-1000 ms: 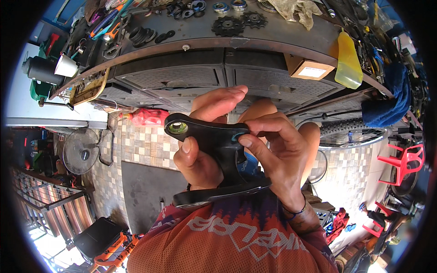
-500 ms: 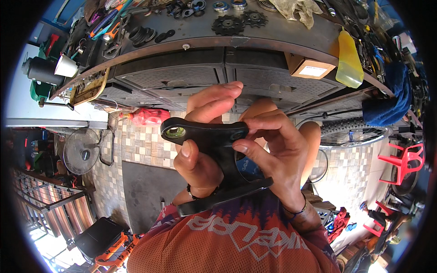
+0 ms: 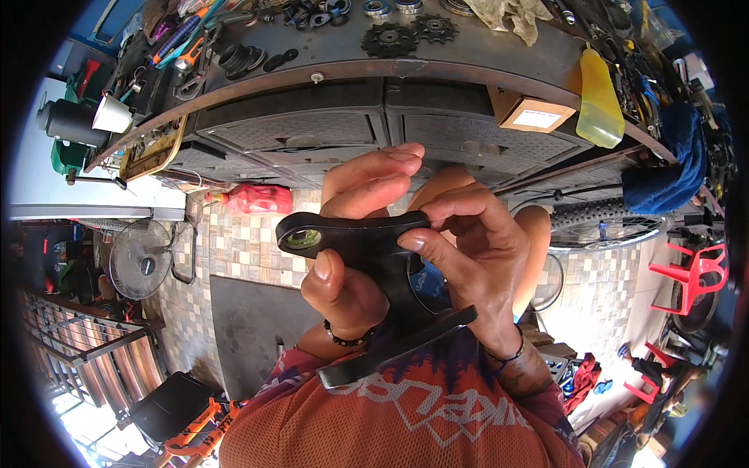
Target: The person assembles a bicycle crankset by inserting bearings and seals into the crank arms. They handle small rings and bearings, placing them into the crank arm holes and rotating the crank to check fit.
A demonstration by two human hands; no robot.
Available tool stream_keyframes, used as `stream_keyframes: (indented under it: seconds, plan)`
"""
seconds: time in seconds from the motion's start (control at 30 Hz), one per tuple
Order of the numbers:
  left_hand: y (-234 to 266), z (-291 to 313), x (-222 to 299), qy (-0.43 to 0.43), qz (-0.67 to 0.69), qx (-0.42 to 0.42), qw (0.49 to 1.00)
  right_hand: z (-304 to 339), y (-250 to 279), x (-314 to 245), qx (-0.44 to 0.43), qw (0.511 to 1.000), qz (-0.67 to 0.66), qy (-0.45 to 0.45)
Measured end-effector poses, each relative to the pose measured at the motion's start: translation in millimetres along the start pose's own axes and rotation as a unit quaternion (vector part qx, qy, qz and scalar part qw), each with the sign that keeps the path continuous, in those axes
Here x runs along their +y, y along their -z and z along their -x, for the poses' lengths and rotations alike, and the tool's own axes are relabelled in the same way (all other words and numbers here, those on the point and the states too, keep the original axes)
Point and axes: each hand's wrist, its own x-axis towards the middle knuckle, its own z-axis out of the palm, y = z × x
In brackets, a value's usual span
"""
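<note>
**Holding a black, smooth, H-shaped part (image 3: 384, 261) in front of the grey, dark-edged tabletop (image 3: 331, 48)**

You have the part on your own side of the tabletop, apart from it. Your left hand (image 3: 353, 303) has its grip clamped on the part, thumb on the near side, fingers reaching past it toward the tabletop. Your right hand (image 3: 490, 257) has thumb and finger closed on one end of the part's upper plate; the round hole at the other end shows greenish inside.

On the tabletop, toward its front edge, lie two black, flat, toothed discs (image 3: 388, 39) side by side. A brown cardboard box (image 3: 538, 111) with a white label juts out below the tabletop's edge, and a yellow, translucent plastic bottle (image 3: 599, 103) overlaps that edge farther right.
</note>
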Motion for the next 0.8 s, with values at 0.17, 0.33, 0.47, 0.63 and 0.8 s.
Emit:
stream_keyframes:
  seconds: [0.17,0.33,0.47,0.63,0.8]
  plan:
    - [3.3,2.0,-4.4,-0.011,-0.008,0.008,1.000,-1.0,1.8,-1.2,0.001,1.000,0.019,-0.010]
    - [4.7,0.0,-3.4,-0.017,-0.023,0.005,1.000,1.4,3.3,-4.8,0.005,0.999,0.035,0.000]
    - [5.5,0.7,-5.8,-0.030,-0.026,-0.012,0.999,3.0,4.1,-5.5,-0.002,1.000,0.022,0.007]
    - [5.9,1.6,-5.8,-0.060,-0.065,-0.041,0.995,3.4,4.2,-6.1,-0.007,1.000,0.025,0.011]
    - [4.4,1.6,-4.6,-0.058,-0.110,-0.017,0.992,-0.5,2.2,-7.3,-0.012,0.999,0.044,0.017]
